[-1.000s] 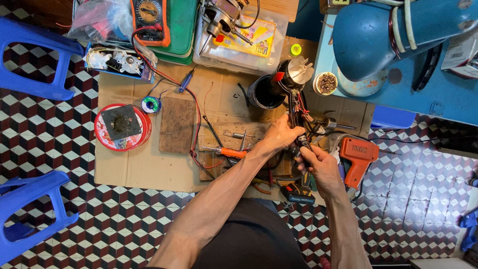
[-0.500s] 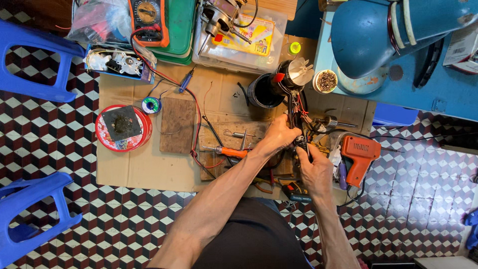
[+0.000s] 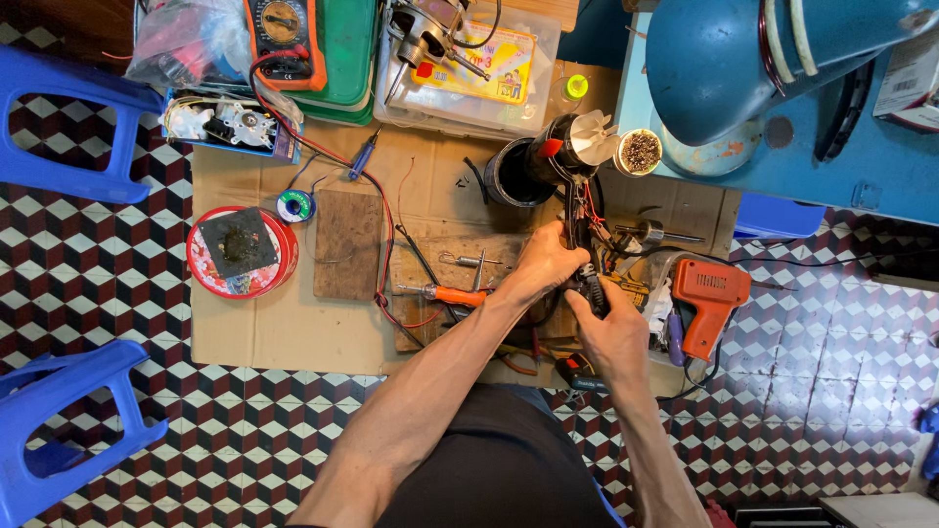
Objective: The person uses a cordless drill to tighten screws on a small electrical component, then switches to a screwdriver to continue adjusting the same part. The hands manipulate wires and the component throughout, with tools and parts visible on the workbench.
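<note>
A dismantled black hair dryer [image 3: 567, 166], with a white fan and loose red wires at its upper end, stands up from a sheet of cardboard [image 3: 254, 323] on the floor. My left hand [image 3: 548, 262] grips its handle from the left. My right hand [image 3: 611, 328] closes on the lower end of the handle from below. Both hands meet around the black switch part. An orange-handled screwdriver [image 3: 452, 293] lies just left of my left wrist.
An orange soldering gun [image 3: 706, 298] lies right of my hands. A red round tin [image 3: 240, 252], a solder spool [image 3: 294, 205], a wooden block [image 3: 349, 244], a multimeter [image 3: 284, 29] and a clear box of tools [image 3: 469, 68] sit further back. Blue stools [image 3: 59, 430] stand at the left.
My right hand has moved up closer to my left hand on the handle. The view has shifted slightly.
</note>
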Demonstrator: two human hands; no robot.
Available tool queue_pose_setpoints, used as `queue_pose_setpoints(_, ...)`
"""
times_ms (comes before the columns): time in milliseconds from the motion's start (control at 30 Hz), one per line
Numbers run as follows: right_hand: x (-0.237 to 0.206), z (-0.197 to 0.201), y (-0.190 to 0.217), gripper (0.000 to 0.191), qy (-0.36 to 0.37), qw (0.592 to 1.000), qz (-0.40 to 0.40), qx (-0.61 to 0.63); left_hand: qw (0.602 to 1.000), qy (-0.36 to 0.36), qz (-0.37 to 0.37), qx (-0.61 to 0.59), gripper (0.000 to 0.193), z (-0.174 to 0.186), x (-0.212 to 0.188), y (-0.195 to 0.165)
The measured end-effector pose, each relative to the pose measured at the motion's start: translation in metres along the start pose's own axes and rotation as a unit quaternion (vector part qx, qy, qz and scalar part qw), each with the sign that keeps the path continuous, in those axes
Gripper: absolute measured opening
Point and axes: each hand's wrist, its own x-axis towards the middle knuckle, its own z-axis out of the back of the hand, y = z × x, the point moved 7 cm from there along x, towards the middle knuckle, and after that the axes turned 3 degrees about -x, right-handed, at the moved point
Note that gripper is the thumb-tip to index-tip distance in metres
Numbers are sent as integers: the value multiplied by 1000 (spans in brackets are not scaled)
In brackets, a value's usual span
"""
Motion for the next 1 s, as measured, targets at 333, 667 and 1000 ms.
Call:
queue_pose_setpoints(333,21,4,-2,37,152,957,2,247,998,-10,31,46,33,3,8,13)
queue_pose_setpoints(667,2,5,13,22,-79,982,166,-37,994,-17,46,96,33,-1,11,19)
queue_pose_setpoints(1000,9,0,-7,29,69,994,-29,77,991,-6,96,91,30,5,2,5)
